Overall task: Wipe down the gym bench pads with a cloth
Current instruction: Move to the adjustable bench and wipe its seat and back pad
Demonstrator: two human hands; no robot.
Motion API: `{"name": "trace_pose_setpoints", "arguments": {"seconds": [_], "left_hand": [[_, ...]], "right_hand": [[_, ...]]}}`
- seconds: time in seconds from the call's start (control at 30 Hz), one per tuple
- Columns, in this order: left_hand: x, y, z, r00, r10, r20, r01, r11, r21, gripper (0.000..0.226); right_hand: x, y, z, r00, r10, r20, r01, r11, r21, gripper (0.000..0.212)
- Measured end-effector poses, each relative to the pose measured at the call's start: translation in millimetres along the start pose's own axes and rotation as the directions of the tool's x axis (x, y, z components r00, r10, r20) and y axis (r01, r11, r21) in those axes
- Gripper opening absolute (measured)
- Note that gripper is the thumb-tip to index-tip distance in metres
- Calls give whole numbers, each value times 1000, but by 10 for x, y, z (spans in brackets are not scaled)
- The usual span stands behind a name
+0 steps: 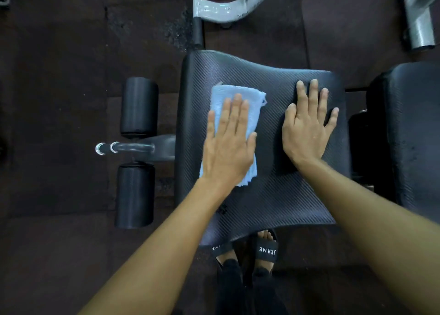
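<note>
Nearest, your feet in black slides [266,249] on dark floor; then black ribbed bench pad [273,186] bearing your left hand [228,148], fingers together, flat on folded light-blue cloth [232,100], and your right hand [307,129], fingers spread, holding nothing; beyond, foam rollers [139,106], grey frame [223,7]

A light blue cloth [234,105], folded into a long rectangle, lies flat on the left half of the seat pad [273,190], in the middle of the frame. This pad is black with fine diagonal ribs and a curved shape. A second black pad [414,133] stands at the right edge, apart from the first.
</note>
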State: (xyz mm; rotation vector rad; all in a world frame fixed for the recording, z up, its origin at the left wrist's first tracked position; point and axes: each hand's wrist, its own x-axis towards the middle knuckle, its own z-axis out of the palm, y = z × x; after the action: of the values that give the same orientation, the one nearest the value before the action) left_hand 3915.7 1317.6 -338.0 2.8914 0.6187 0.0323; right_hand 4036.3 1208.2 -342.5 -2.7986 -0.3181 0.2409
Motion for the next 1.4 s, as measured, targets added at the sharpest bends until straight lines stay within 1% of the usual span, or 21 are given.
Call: {"name": "trace_pose_setpoints", "arguments": {"seconds": [0.07,0.13,0.2,0.27,0.3,0.33,0.37,0.43,0.5,0.67,0.77,0.83,0.93,1.0,1.13,1.2,1.23,1.33,1.4], "left_hand": [[-68,-121,-32,994,-113,-2,113,993,-15,64],[-220,-203,-75,971,-240,18,241,969,-55,65],[-464,-220,-104,923,-385,32,386,915,-122,66],[-785,-158,-100,853,-520,43,520,841,-152,66],[-956,-91,-91,825,-563,46,564,813,-145,66],[-1120,-4,-83,811,-583,46,584,803,-121,66],[-1264,99,-73,816,-575,52,577,812,-82,66],[-1435,315,-42,854,-517,56,517,856,13,65],[-1408,480,-13,884,-465,50,462,885,61,64],[-833,577,64,972,-235,19,233,970,72,64],[-442,510,84,988,-152,13,152,988,11,63],[-308,465,88,990,-139,26,139,990,-15,64],[-366,409,59,992,-126,17,127,991,-34,63],[-546,383,36,993,-115,13,115,993,-20,62],[-1062,445,-12,991,-123,47,121,992,30,61],[-1229,526,-5,990,-127,56,125,991,44,61],[-1249,559,5,990,-133,53,130,990,53,61],[-1123,627,40,991,-126,49,122,990,73,62],[-926,696,71,992,-111,53,108,993,48,63]], "right_hand": [[-2,4,-8,1000,-6,7,6,1000,5,55],[-6,4,-5,1000,-10,7,10,1000,5,55],[-3,6,-8,1000,-11,16,11,1000,16,55],[10,12,-8,999,-14,29,13,1000,17,55],[13,16,-7,999,-14,32,13,1000,14,55],[12,16,-8,999,-13,33,13,1000,10,55],[10,16,-7,999,-11,32,11,1000,7,55],[12,11,-9,999,-11,32,10,1000,12,55],[15,15,-11,999,-14,40,14,1000,14,55],[29,22,-27,998,-19,52,18,999,26,55],[35,28,-49,997,-29,71,26,999,40,55],[40,39,-62,996,-33,84,30,999,41,55],[47,50,-79,993,-41,106,36,998,52,55],[47,48,-92,992,-49,114,43,997,58,55],[48,37,-155,988,-60,140,45,993,111,56],[57,60,-230,985,-74,153,45,982,185,56],[56,94,-279,985,-80,151,40,967,252,54],[-20,245,-408,990,-97,106,36,881,473,46],[-102,374,-430,988,-136,76,82,868,490,42]]}}
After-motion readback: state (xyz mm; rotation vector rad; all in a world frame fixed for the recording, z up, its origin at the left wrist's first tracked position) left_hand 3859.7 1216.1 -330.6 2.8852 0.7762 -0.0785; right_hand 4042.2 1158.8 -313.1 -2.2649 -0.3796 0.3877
